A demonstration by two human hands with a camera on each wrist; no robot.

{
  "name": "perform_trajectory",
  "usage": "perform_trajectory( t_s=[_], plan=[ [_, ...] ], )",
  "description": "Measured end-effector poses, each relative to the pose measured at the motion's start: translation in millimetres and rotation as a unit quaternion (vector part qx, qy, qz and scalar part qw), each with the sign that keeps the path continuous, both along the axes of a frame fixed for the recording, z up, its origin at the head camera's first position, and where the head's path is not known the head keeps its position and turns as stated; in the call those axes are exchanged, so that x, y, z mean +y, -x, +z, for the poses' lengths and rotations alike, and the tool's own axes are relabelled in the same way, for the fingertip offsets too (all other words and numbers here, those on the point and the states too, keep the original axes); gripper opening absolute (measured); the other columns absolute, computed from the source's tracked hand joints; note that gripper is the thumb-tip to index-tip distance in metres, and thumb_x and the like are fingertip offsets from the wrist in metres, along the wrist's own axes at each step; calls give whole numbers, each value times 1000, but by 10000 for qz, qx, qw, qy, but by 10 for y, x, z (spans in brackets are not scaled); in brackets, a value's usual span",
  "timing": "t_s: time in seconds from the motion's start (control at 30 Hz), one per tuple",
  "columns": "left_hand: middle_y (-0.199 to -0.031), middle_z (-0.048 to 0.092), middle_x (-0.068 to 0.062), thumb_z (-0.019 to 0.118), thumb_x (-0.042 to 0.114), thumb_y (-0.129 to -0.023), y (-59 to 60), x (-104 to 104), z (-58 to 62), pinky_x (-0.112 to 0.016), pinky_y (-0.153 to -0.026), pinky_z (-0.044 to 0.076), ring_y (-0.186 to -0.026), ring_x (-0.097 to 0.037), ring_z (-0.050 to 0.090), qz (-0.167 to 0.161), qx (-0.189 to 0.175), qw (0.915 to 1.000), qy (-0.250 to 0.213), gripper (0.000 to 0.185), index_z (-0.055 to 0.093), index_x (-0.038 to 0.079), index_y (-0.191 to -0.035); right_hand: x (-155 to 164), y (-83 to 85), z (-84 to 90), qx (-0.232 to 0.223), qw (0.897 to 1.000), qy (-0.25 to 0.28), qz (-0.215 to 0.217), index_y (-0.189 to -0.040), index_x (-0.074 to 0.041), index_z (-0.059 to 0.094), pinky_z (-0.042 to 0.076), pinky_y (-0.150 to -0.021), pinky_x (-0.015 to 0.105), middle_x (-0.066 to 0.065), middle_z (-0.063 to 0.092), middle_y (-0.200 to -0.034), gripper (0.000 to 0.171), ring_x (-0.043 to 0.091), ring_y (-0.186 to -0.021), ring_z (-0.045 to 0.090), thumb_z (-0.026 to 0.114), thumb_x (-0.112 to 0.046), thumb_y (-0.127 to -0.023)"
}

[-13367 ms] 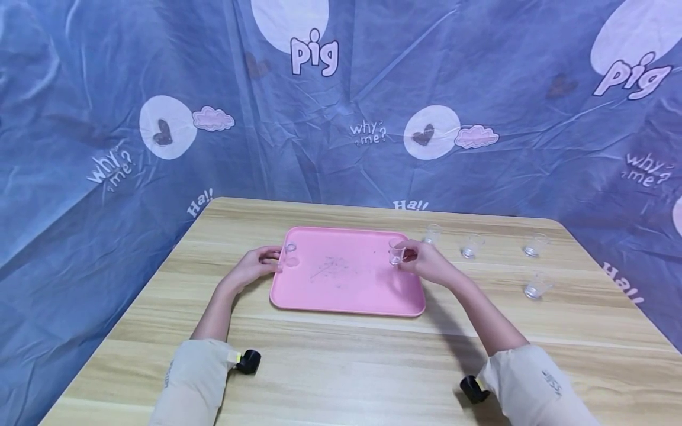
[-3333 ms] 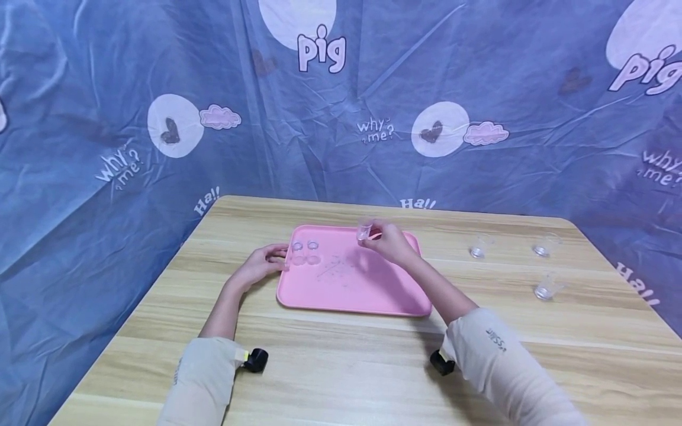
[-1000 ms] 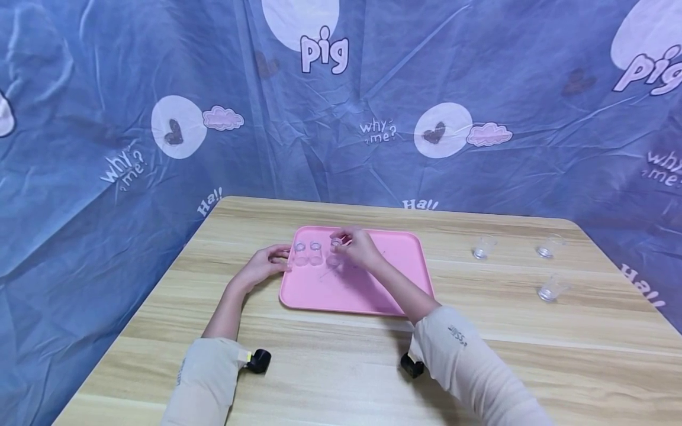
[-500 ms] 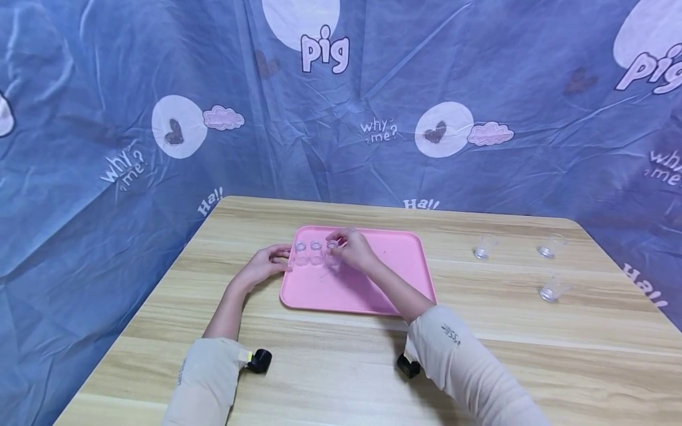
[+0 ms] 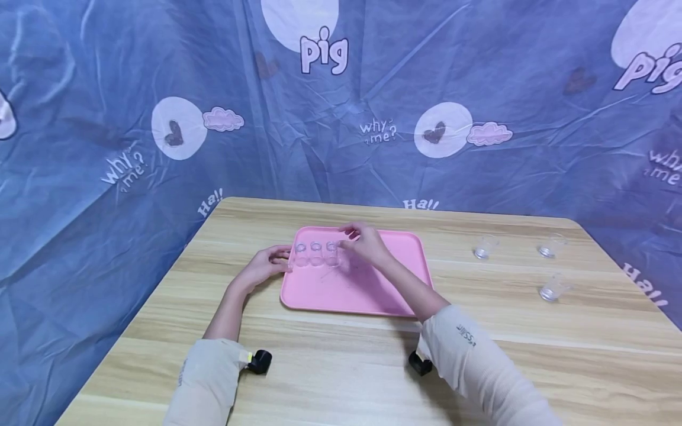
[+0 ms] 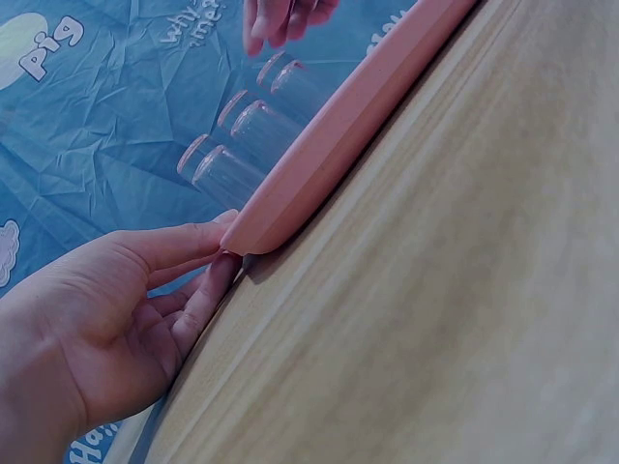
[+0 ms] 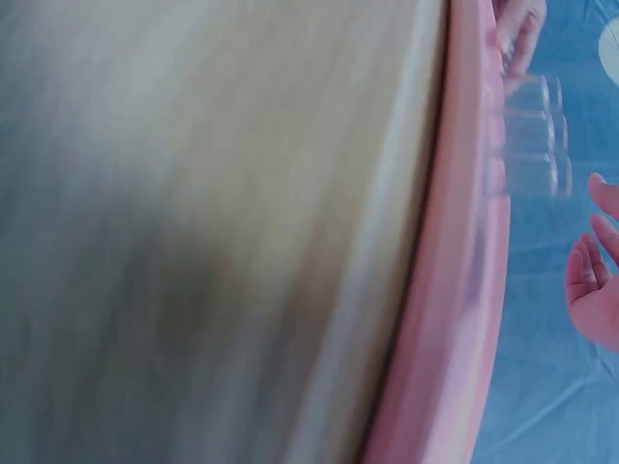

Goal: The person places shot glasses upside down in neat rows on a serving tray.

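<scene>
A pink tray [image 5: 319, 299] lies on the wooden table, and a row of clear cups stands along its far left part: a left cup [image 5: 301, 255], a middle cup [image 5: 317, 255] and a right cup [image 5: 332, 255]. My left hand [image 5: 262, 267] pinches the tray's left rim, thumb above and fingers below, as the left wrist view shows at the tray's corner [image 6: 253, 224]. Just right of the row, my right hand [image 5: 367, 245] hovers over the tray with thumb and fingers spread apart. It holds nothing, and its fingertips are close to the right cup.
On the table's right side stand another three clear cups: one nearer the tray [image 5: 483, 247], one at the far right [image 5: 550, 246] and one closer to me [image 5: 552, 289]. A blue printed cloth [image 5: 319, 171] hangs behind the wooden table [image 5: 341, 367].
My right hand has carried two cups from the right onto the tray, beside the first, then let go and drawn back slightly right. The left hand still holds the rim.
</scene>
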State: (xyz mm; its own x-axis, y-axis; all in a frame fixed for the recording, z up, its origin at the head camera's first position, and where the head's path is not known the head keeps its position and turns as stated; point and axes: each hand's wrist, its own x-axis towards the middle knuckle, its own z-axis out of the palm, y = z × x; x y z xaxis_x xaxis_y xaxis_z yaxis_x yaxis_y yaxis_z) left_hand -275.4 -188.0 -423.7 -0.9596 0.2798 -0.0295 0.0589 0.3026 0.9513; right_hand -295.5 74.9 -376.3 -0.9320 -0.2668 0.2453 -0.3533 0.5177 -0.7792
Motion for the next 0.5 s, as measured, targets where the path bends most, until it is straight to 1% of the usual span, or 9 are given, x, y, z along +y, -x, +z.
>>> perform_trajectory(
  t_s=[0.17,0.23,0.43,0.5],
  plan=[
    [-115,52,-22,64,0,-81,2,-8,4,-26,-76,49,-94,-24,54,15,-12,10000,55,55,43,-6,-132,264,23,115,-2,9997,-50,-239,-109,4,62,47,-80,37,21,58,-103,35,29,-92,55,72,-7,-77],
    [-115,52,-22,63,0,-82,-1,-11,5,-27,-77,50,-95,-25,54,4,-5,10000,67,55,43,-6,-132,390,21,157,64,9995,-63,-309,-109,6,61,47,-81,38,22,57,-104,35,31,-93,55,71,-6,-78],
    [-117,50,-23,63,0,-82,-17,-3,15,-26,-77,50,-97,-27,54,-22,-26,10000,15,55,42,-7,-133,835,16,248,179,9975,-84,-678,-111,7,59,48,-79,40,22,58,-101,35,32,-93,54,69,-4,-79],
    [-118,50,-24,63,-1,-82,-22,1,12,-26,-77,49,-98,-28,53,-48,-41,10000,-33,56,41,-7,-133,997,10,264,144,9964,-88,-836,-112,8,58,47,-79,40,24,56,-101,36,32,-93,53,68,-4,-80]
  ],
)
